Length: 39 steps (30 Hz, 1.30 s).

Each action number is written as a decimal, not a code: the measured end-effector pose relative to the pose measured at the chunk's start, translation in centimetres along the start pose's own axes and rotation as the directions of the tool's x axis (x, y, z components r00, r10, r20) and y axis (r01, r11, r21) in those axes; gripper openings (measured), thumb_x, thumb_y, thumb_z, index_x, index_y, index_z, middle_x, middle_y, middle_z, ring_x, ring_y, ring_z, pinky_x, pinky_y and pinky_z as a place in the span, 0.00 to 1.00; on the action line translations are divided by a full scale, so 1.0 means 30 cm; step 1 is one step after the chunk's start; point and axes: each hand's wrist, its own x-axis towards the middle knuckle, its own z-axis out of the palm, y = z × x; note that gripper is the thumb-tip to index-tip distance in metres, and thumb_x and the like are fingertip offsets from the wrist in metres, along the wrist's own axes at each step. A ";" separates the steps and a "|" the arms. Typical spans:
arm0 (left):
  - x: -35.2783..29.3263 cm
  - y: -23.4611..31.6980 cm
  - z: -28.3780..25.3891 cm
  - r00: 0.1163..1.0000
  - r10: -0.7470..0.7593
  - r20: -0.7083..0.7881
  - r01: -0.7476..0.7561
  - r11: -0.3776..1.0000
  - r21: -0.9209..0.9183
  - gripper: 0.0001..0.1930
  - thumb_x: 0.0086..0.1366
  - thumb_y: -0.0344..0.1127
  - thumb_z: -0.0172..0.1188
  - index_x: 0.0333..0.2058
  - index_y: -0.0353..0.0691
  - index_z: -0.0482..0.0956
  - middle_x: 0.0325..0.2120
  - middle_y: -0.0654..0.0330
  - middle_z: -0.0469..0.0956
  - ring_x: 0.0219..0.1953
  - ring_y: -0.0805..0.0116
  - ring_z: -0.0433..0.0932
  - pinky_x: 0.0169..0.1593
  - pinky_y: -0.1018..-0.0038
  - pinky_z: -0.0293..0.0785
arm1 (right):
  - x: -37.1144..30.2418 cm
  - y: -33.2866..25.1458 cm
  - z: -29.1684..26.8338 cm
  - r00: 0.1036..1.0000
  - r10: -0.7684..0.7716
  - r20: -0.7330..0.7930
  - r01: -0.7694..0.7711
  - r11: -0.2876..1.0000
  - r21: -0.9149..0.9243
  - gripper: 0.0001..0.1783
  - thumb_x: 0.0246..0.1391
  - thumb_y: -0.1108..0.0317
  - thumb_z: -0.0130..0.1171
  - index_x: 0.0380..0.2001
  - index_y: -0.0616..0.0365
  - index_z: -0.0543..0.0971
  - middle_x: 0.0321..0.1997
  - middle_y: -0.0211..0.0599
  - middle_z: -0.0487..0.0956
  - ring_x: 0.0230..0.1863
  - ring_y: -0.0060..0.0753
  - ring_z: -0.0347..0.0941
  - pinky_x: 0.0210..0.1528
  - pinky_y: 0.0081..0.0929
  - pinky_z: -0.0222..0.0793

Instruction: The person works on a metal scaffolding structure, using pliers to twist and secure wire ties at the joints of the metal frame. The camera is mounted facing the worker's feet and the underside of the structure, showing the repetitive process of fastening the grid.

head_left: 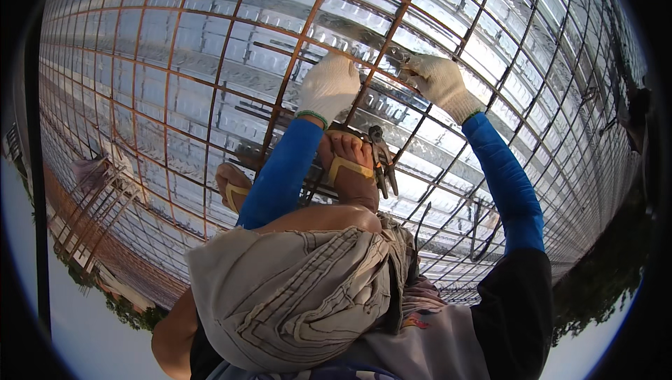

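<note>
My left hand (330, 86), in a white knitted glove with a green cuff edge, is closed in a fist at a rusty reinforcing bar of the rebar mesh (313, 12). What it holds, if anything, is hidden. My right hand (442, 84), gloved alike, has its fingertips pinched together beside a bar, a short way right of the left hand. Anything between those fingertips is too small to make out. A pair of pincers (381, 159), dark, with its handles pointing toward me, lies beside my sandalled foot (350, 159), below and between the hands.
Ribbed, shiny metal decking (420, 149) lies beneath the mesh. Loose short bars (262, 103) rest across it near my left hand. At far left, upright bars (94, 219) stand close to the edge. My other foot (232, 187) is on the left.
</note>
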 end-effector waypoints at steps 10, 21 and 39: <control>0.014 0.014 0.058 0.976 -0.071 -0.207 0.030 0.980 -0.199 0.17 0.70 0.44 0.59 0.40 0.37 0.89 0.39 0.42 0.86 0.43 0.37 0.85 0.48 0.53 0.81 | 0.052 -0.041 -0.008 0.986 0.149 0.071 -0.147 0.989 -0.030 0.15 0.65 0.59 0.63 0.51 0.46 0.88 0.44 0.38 0.90 0.46 0.46 0.87 0.50 0.44 0.83; -0.078 -0.008 0.133 0.829 0.151 -0.539 -0.323 0.915 -0.240 0.08 0.68 0.34 0.69 0.38 0.35 0.85 0.34 0.49 0.86 0.35 0.52 0.87 0.40 0.61 0.82 | 0.062 -0.174 -0.067 0.982 0.190 0.013 -0.190 0.982 0.008 0.15 0.57 0.57 0.65 0.44 0.50 0.89 0.37 0.42 0.89 0.41 0.49 0.87 0.46 0.45 0.83; -0.109 -0.021 0.134 0.996 -0.044 -0.080 -0.054 0.416 -0.908 0.13 0.71 0.29 0.67 0.51 0.31 0.86 0.35 0.60 0.87 0.33 0.76 0.84 0.36 0.77 0.81 | 0.066 -0.320 -0.084 0.886 0.442 0.137 -0.457 0.788 0.412 0.20 0.59 0.61 0.63 0.44 0.69 0.87 0.35 0.40 0.87 0.38 0.28 0.81 0.44 0.29 0.77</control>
